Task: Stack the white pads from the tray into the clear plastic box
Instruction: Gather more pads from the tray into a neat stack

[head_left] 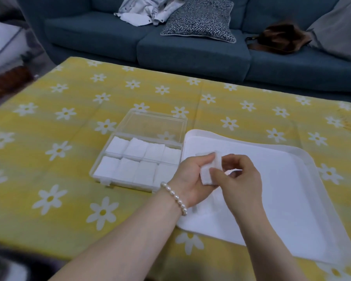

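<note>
A clear plastic box lies open on the table, its lid folded back. Two rows of white pads fill its base. To its right sits a white tray. Over the tray's left part, my left hand and my right hand both pinch one white pad, held slightly above the tray. Another pad lies on the tray just behind my fingers, hard to make out against the white.
A yellow tablecloth with white daisies covers the table. Behind it stands a blue sofa with a patterned cushion, clothes and a brown bag.
</note>
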Tool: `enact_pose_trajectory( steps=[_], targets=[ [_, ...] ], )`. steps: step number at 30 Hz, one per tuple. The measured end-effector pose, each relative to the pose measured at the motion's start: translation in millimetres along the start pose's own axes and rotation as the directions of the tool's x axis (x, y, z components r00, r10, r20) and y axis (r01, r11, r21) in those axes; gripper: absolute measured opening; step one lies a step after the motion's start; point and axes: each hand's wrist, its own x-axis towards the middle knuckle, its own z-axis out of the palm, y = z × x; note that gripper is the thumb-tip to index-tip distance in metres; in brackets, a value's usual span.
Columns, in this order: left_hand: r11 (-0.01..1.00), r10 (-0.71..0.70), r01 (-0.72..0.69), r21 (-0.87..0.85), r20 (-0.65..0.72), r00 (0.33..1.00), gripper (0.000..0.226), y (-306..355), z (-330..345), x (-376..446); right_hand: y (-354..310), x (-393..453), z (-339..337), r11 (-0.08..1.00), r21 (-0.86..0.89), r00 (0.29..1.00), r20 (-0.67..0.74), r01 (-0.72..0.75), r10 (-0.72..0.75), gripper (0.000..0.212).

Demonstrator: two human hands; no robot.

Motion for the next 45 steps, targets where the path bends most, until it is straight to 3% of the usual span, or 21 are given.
enact_pose_trajectory(
  steps=[3,5,10,16,20,23,31,40,45],
  targets=[
    [0.986,0.028,-0.031,0.164,0.021,0.999,0.022,4,-2,-4,-2,4,-4,0.961,0.217,0.981,0.124,-0.173,0.149,0.01],
    [0.972,0.049,-0.051,0.228,0.013,0.999,0.015,9,-7,-7,-2,5,-6,0.936,0.252,0.956,0.219,-0.247,0.193,0.006],
    [0.921,0.202,-0.125,0.37,-0.176,0.963,0.029,25,-20,-16,-9,9,4,0.907,0.312,0.954,0.188,-0.283,0.233,0.016],
    [0.673,0.557,-0.209,0.709,-0.3,0.775,0.027,45,-42,-19,-13,20,43,0.888,0.319,0.943,0.124,-0.332,0.309,0.02],
    [0.561,0.691,-0.163,0.812,-0.351,0.631,0.026,69,-64,-17,-16,22,59,0.89,0.322,0.946,0.114,-0.324,0.303,0.008],
    [0.475,0.737,-0.061,0.878,-0.359,0.573,0.021,82,-80,-11,-14,25,59,0.886,0.335,0.946,0.073,-0.321,0.315,0.005],
    [0.372,0.733,0.041,0.927,-0.321,0.599,0.027,78,-84,8,-6,30,52,0.894,0.318,0.945,0.019,-0.316,0.327,0.009],
    [0.139,0.746,0.131,0.982,-0.191,0.639,0.022,68,-79,16,-7,35,44,0.882,0.36,0.945,-0.006,-0.304,0.328,0.011],
    [0.11,0.743,0.141,0.984,-0.176,0.646,0.016,62,-76,19,-7,35,37,0.881,0.374,0.947,-0.024,-0.289,0.321,0.011]
  ],
)
